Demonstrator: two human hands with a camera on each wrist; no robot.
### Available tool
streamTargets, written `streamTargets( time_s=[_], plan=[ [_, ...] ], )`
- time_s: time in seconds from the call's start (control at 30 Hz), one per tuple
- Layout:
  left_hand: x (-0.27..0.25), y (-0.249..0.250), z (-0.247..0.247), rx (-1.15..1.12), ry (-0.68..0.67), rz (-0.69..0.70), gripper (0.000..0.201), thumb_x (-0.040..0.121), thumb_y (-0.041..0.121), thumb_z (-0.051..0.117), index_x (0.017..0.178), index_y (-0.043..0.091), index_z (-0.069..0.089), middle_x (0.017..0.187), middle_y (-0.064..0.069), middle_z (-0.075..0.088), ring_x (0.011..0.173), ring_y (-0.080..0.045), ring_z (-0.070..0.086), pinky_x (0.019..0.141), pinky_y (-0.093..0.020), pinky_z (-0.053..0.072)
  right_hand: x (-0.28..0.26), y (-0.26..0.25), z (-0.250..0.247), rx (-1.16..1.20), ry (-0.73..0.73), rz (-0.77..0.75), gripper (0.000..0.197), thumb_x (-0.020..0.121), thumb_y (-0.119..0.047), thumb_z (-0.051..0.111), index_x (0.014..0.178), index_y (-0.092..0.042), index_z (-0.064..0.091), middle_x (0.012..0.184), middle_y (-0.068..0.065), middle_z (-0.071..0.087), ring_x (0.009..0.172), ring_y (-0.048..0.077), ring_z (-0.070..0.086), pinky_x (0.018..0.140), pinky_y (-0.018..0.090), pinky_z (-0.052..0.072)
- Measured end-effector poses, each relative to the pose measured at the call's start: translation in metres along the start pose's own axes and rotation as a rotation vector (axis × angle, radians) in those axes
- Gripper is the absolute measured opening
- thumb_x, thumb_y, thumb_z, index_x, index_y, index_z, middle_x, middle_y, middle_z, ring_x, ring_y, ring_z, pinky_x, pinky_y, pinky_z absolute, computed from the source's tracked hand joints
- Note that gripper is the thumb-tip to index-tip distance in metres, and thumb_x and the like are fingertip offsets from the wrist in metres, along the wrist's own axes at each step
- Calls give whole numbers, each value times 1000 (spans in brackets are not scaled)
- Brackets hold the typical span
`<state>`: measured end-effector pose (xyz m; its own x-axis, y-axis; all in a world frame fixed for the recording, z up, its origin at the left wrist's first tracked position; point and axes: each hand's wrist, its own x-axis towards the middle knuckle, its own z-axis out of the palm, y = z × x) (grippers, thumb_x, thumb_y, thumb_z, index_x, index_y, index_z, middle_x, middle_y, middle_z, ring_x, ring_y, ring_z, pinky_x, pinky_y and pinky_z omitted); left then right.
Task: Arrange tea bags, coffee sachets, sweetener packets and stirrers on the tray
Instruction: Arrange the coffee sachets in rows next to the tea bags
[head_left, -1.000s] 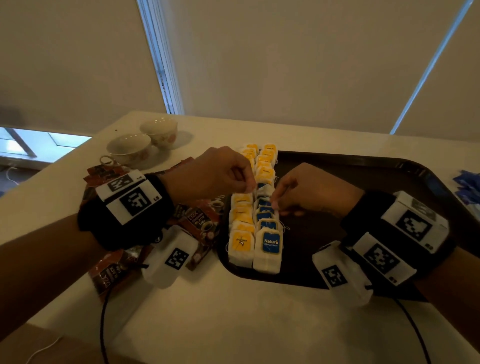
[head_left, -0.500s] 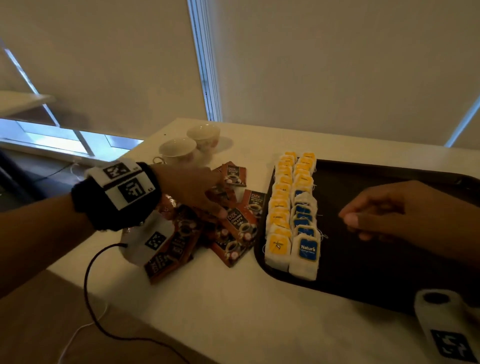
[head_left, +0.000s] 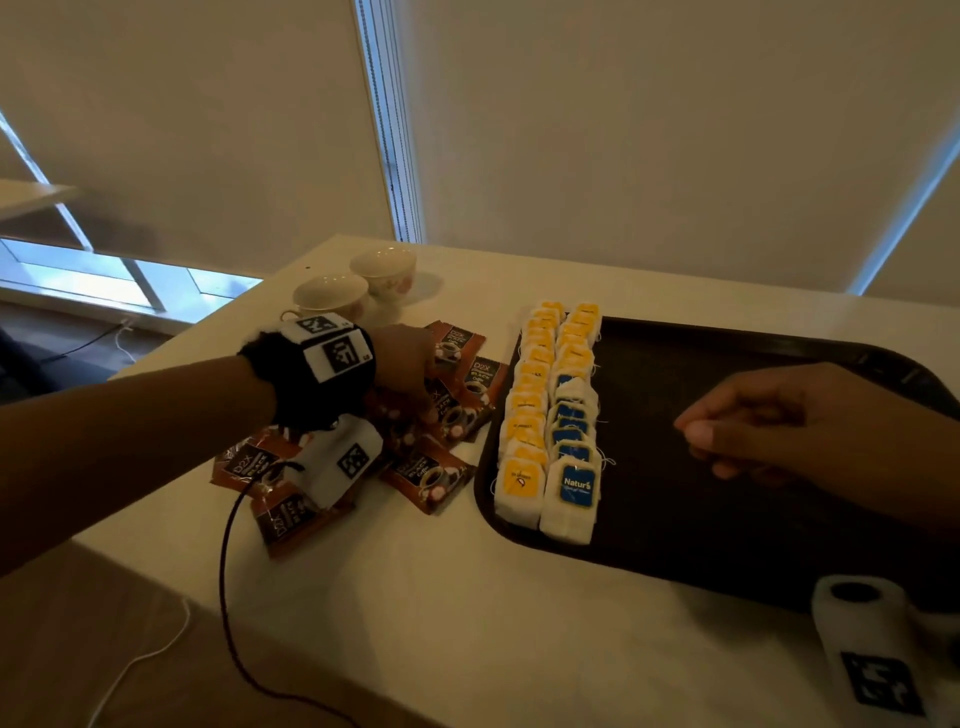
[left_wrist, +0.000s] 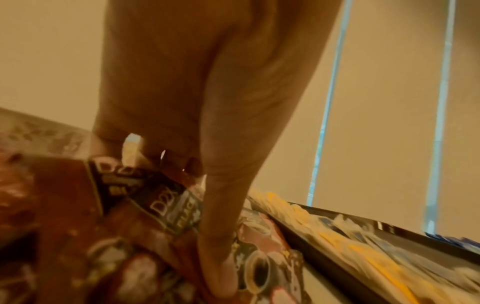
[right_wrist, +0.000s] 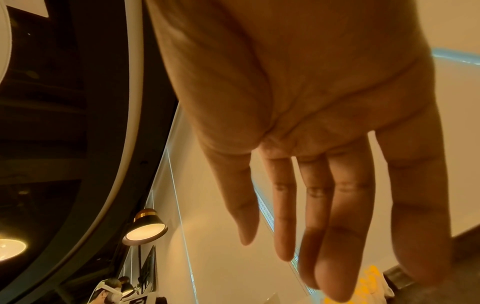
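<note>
The left hand (head_left: 402, 358) reaches over the heap of brown coffee sachets (head_left: 457, 400) lying on the white counter (head_left: 415, 597) just left of the dark tray (head_left: 727, 519); in the left wrist view its thumb presses down on a sachet beside the printed cup, and the fingers (left_wrist: 145, 131) bend down onto the heap behind, but whether this grip has actually closed round a sachet cannot be told. The right hand (head_left: 789, 415) hovers above the bare middle of the tray, its grip released and holding nothing, the fingers (right_wrist: 319, 205) hanging loosely extended in the right wrist view. Two rows of tea bags (head_left: 550, 415) stand along the tray's left edge, running from near to far: the left row carries yellow tags throughout, the right row blue tags at the near end and yellow tags at the far end. Two pale cups (head_left: 358, 288) stand at the far left of the counter, beyond the sachets. Closed blinds (head_left: 623, 130) fill the background.
</note>
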<state>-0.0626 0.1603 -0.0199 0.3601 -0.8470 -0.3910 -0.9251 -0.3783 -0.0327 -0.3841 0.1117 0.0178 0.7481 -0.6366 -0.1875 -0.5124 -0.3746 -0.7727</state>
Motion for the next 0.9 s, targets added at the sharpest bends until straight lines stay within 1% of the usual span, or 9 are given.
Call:
streamTargets(
  time_s=[0.03, 0.1, 0.17, 0.23, 0.37, 0.53, 0.67, 0.73, 0.9],
  plan=[
    [2, -2, -2, -22, 8, -2, 30, 78, 31, 75, 94, 10, 61, 74, 6, 50, 63, -6, 44, 54, -16, 36, 0, -1, 1, 14, 13, 9, 56, 42, -67, 67, 84, -30, 72, 82, -9, 72, 76, 7, 69, 76, 34, 54],
    [9, -7, -6, -62, 4, -3, 39, 78, 29, 75, 106, 5, 63, 84, 2, 58, 74, -12, 52, 65, -21, 42, 0, -2, 2, 25, 40, 22, 38, 59, -47, 63, 89, -25, 70, 81, -6, 72, 75, 8, 69, 78, 35, 55],
    [12, -12, -12, -104, -13, -2, 44, 80, 28, 74, 118, 8, 61, 106, -3, 63, 91, -19, 57, 75, -28, 44, 2, -1, 2, 19, 63, 30, 23, 72, -36, 63, 90, -24, 70, 82, -4, 73, 74, 8, 69, 76, 32, 54],
    [11, -18, -19, -161, -13, -1, 40, 81, 26, 72, 117, 14, 61, 107, -1, 62, 94, -17, 56, 77, -29, 42, 5, 0, 1, 17, 71, 35, 15, 78, -30, 63, 91, -24, 69, 82, -5, 73, 75, 8, 69, 75, 30, 54],
    [9, -38, -42, -278, 77, 6, 18, 77, 26, 75, 92, 23, 65, 100, -3, 67, 84, -17, 62, 72, -31, 50, 16, -3, -3, 37, 60, 42, 17, 78, -33, 63, 93, -26, 69, 83, -9, 72, 77, 7, 70, 78, 31, 54],
    [-1, -35, -72, -392, 254, 87, 24, 81, 15, 71, 104, 18, 65, 90, -6, 67, 74, -20, 63, 63, -27, 50, 43, -19, 1, 72, 87, -14, 24, 77, -36, 64, 96, -23, 68, 86, -4, 72, 82, 11, 69, 77, 30, 54],
    [-9, -4, -88, -504, 290, 256, 29, 80, 17, 72, 108, 11, 66, 96, -6, 70, 82, -22, 68, 75, -33, 56, 75, -36, 9, 141, 199, -51, 44, 79, -43, 64, 117, -21, 57, 103, -1, 65, 89, 10, 65, 74, 30, 57],
    [-14, 20, -89, -601, 258, 376, 28, 79, 17, 71, 107, 18, 66, 87, 3, 72, 77, -14, 71, 64, -22, 57, 90, -43, 12, 215, 224, -56, 55, 80, -48, 62, 127, -24, 46, 108, -2, 61, 89, 8, 62, 70, 28, 57],
    [-13, 68, -82, -830, 249, 529, 30, 78, 13, 72, 107, 12, 63, 89, -2, 72, 72, -11, 71, 57, -16, 53, 105, -38, 8, 403, 327, -194, 18, 91, -30, 58, 106, -21, 61, 99, 3, 71, 86, 15, 70, 80, 34, 57]
  ],
)
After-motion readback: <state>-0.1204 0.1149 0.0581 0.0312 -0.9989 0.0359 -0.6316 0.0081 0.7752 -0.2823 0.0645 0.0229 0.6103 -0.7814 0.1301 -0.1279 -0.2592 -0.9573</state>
